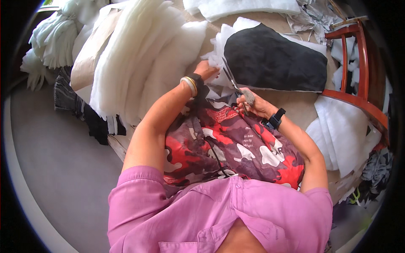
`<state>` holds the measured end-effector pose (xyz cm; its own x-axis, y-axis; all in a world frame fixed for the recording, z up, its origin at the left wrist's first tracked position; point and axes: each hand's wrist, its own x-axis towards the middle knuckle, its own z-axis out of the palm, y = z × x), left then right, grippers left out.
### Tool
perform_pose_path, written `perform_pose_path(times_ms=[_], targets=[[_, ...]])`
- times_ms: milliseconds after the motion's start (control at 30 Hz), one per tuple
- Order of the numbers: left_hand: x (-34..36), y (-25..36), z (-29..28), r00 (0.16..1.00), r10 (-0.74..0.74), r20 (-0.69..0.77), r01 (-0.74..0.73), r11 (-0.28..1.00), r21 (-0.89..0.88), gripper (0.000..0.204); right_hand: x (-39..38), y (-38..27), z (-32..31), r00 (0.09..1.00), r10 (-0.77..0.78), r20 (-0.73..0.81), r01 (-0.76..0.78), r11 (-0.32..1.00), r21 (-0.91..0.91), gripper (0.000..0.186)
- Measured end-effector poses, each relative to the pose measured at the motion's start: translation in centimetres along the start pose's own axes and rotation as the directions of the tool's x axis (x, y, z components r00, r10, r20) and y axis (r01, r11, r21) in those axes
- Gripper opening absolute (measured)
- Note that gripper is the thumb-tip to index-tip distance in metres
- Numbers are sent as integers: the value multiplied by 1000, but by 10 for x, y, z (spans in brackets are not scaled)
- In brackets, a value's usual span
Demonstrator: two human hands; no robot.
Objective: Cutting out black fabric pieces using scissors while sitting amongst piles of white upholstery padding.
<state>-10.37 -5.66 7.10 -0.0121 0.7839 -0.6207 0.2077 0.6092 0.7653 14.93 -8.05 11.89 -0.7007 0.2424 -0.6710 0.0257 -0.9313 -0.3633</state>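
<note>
My right hand [258, 105] is closed round the handles of a pair of scissors [230, 76], one of which seems wrapped in grey cloth. The blades point up and away, alongside the left edge of a black fabric piece [274, 59]. That piece lies flat on white batting [216, 46], which sticks out past it at the left and top. With bent fingers, my left hand [206, 71] grips the loose batting edge left of the blades. White scraps lie between my hands, just beyond my lap.
A thick stack of white batting sheets [130, 55] stands to the left. More folded batting [337, 130] lies at the right, beside a reddish wooden chair frame [358, 63]. Crumpled grey material [314, 21] sits at the far right. Grey floor [55, 156] stretches along the left.
</note>
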Motion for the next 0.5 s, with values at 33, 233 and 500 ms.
perform_pose_path(times_ms=[33,233,500], targets=[[-1,3,3,999,-50,-3,50,999,-4,19,4,-1,0,1000,-4,-2,4,1000,3,32],[-2,1,6,999,-31,-44,34,997,76,17,26,-6,29,988,-45,-148,40,998,-37,17],[13,-23,11,998,48,-43,-37,972,234,27,22,-12,46,983,-106,-148,51,939,-339,24]])
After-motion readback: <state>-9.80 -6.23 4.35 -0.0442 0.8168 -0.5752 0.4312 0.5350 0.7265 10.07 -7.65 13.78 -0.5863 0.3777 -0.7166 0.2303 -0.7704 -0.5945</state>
